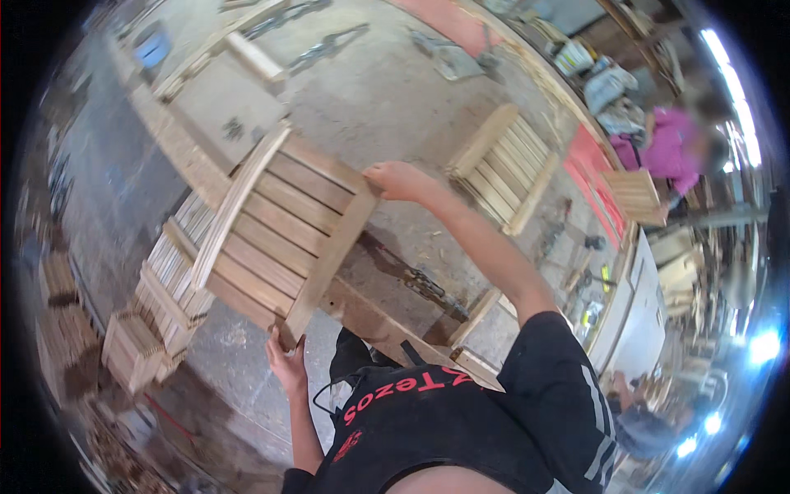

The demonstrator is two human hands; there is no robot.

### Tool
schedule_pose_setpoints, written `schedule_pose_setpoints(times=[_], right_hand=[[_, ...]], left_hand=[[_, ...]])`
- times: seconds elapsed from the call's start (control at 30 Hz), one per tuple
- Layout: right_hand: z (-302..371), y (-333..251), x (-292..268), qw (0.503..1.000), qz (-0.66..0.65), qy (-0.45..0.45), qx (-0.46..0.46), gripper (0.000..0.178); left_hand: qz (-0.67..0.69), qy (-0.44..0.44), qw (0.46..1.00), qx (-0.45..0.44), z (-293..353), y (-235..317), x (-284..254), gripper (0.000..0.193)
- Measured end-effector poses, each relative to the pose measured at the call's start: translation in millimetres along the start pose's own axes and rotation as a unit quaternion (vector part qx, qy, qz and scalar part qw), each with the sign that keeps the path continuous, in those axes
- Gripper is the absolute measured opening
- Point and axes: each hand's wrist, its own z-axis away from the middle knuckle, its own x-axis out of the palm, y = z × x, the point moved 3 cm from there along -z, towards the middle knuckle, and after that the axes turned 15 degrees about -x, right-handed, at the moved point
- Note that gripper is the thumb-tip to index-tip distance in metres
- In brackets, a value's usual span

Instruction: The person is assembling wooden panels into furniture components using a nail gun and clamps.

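A: Where does the piece in hand sit?

B: Left of centre in the frame: a slatted wooden panel, turned aslant, pale slats side by side between two rails, thin dark gaps showing

A: And the hands?

B: Left hand, lower centre-left, pinches the panel's lower corner, thumb and fingers apart around the wood. Right hand, near the middle, is closed on the corner at the upper end of the same rail; fingers under the wood hidden, cannot tell how they lie

A: What lies around it?

B: Stacked slatted pieces at the left, partly behind the panel; contact between them, cannot tell. Second slatted panel lies well apart, right of the upper middle. Dark metal clamp just below centre, between the held panel and the wearer's body. Blue bucket in the upper left

A: Anyone else?

B: A person in pink, upper right, with a small slatted panel just beside them, near a red surface. Another person at the lower right, blurred
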Motion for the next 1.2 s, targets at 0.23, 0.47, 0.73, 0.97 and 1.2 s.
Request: schedule_pose_setpoints(times=[0.23, 0.47, 0.73, 0.97, 1.2], right_hand=[[128.5, 19.8, 0.8, 0.874, -0.065, 0.404, 0.263, 0.086], [439.2, 194.9, 180.7, 0.507, -0.03, 0.4, 0.763, 0.082], [371.9, 155.8, 132.1, 0.659, -0.34, 0.275, 0.612, 0.03], [452.6, 24.0, 55.6, 0.424, -0.536, 0.669, 0.293, 0.018], [514.5, -230.5, 213.6, 0.477, -0.556, 0.6, 0.321, 0.028]], left_hand=[[-0.037, 0.04, 0.999, -0.005, -2.9, -21.4, 7.7, 0.071], [-0.036, 0.137, 0.988, 0.062, 20.0, 57.8, -32.3, 0.063], [0.1, -0.058, 0.99, 0.079, 80.8, 135.0, 8.1, 0.028], [0.251, -0.519, 0.793, -0.199, 179.6, 216.5, 180.3, 0.05], [0.431, -0.471, 0.656, -0.401, 306.5, 229.3, 264.4, 0.077]])
